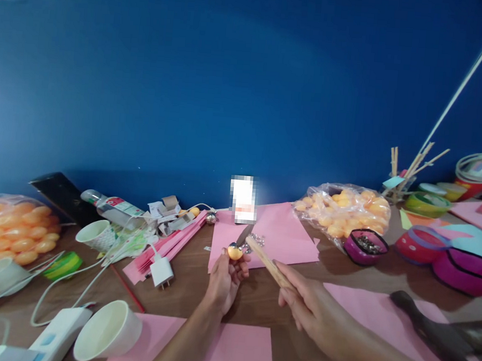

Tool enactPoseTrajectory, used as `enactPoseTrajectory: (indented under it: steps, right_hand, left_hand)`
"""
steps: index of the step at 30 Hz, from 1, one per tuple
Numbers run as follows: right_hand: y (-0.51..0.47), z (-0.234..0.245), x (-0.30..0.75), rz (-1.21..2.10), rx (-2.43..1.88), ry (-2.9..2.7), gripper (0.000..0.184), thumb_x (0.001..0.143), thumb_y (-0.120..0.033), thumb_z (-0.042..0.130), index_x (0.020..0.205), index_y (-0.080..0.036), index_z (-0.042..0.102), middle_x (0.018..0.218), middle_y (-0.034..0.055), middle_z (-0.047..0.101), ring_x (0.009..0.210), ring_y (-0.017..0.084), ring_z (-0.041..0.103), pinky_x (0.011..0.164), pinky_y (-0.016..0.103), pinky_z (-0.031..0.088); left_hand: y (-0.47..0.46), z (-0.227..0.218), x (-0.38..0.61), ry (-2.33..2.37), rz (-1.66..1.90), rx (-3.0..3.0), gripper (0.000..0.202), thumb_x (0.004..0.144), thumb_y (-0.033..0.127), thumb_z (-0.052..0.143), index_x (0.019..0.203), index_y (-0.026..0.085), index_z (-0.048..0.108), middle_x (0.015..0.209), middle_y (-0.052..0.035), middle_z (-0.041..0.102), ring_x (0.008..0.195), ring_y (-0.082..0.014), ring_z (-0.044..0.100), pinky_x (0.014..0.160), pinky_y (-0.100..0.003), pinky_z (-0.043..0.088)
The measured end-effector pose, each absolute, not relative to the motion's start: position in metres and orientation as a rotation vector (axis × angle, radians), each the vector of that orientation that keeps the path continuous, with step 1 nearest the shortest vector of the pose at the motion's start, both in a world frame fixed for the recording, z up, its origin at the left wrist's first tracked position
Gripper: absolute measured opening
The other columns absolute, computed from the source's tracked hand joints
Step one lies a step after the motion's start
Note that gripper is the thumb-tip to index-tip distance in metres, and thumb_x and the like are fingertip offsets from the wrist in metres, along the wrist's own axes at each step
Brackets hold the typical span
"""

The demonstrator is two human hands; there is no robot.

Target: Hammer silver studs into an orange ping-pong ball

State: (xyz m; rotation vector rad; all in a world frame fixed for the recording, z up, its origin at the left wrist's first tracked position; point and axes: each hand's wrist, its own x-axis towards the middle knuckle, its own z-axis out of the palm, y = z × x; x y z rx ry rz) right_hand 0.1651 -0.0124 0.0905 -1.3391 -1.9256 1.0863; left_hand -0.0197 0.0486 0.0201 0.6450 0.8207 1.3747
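Observation:
My left hand (223,282) is raised over the brown table (182,292), its fingertips pinched on a small orange ball (234,252). My right hand (314,314) grips a flat wooden stick (265,258); the stick's far end points at the ball and nearly touches it. Behind both lies a pink paper sheet (287,234) with a few small metal pieces (258,241) on it.
Clear bags of orange balls lie at the left (7,234) and back right (347,211). Paper cups (108,331), a white charger (161,271), cables, a bottle (111,206), pink paper strips (169,247), a magenta bowl (365,247), tape rolls and a glue gun (437,335) crowd the table.

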Motion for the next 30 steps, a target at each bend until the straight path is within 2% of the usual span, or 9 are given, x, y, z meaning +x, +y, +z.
enactPoseTrajectory:
  steps: [4,10,15,22,30]
  right_hand:
    - [-0.0123,0.0896,0.1655,1.135,-1.346,-1.878,0.039,0.089,-0.033,0.028,0.127,-0.026,0.032,0.073,-0.0018,0.056,0.049,0.008,0.047,0.049,0.02,0.038]
    - [-0.0119,0.0899,0.1651,1.164,-1.329,-1.891,0.039,0.089,-0.034,0.028,0.126,-0.025,0.034,0.074,-0.0016,0.056,0.047,0.007,0.046,0.048,0.02,0.039]
    - [-0.0118,0.097,0.1674,1.169,-1.332,-1.867,0.041,0.089,-0.034,0.028,0.129,-0.027,0.029,0.076,-0.0015,0.055,0.048,0.007,0.046,0.048,0.02,0.039]
    - [-0.0137,0.0941,0.1693,1.162,-1.338,-1.903,0.041,0.089,-0.033,0.028,0.129,-0.026,0.031,0.072,-0.0018,0.055,0.048,0.007,0.047,0.049,0.021,0.04]
    - [-0.0123,0.0935,0.1714,1.202,-1.319,-1.859,0.043,0.089,-0.033,0.028,0.131,-0.025,0.028,0.076,-0.0009,0.055,0.047,0.007,0.047,0.048,0.02,0.04]
  left_hand:
    - [0.0498,0.0204,-0.0197,0.825,1.394,0.628,0.036,0.079,0.043,0.044,0.08,0.01,0.057,0.074,-0.008,0.062,0.052,-0.0082,0.05,0.051,-0.021,0.041]
    - [0.0483,0.0224,-0.0194,0.824,1.385,0.669,0.037,0.081,0.043,0.04,0.078,0.01,0.057,0.072,-0.0071,0.061,0.05,-0.0075,0.048,0.049,-0.02,0.039]
    - [0.048,0.0211,-0.0202,0.789,1.395,0.652,0.033,0.081,0.04,0.041,0.088,0.012,0.056,0.078,-0.007,0.06,0.058,-0.0091,0.051,0.055,-0.022,0.042]
    - [0.0464,0.0222,-0.0191,0.708,1.418,0.632,0.038,0.081,0.033,0.045,0.117,0.022,0.045,0.089,-0.0065,0.059,0.067,-0.0098,0.052,0.064,-0.024,0.045]
    - [0.0446,0.0261,-0.0178,0.713,1.414,0.661,0.041,0.08,0.029,0.048,0.121,0.026,0.044,0.084,-0.0032,0.055,0.074,-0.0114,0.051,0.069,-0.027,0.044]
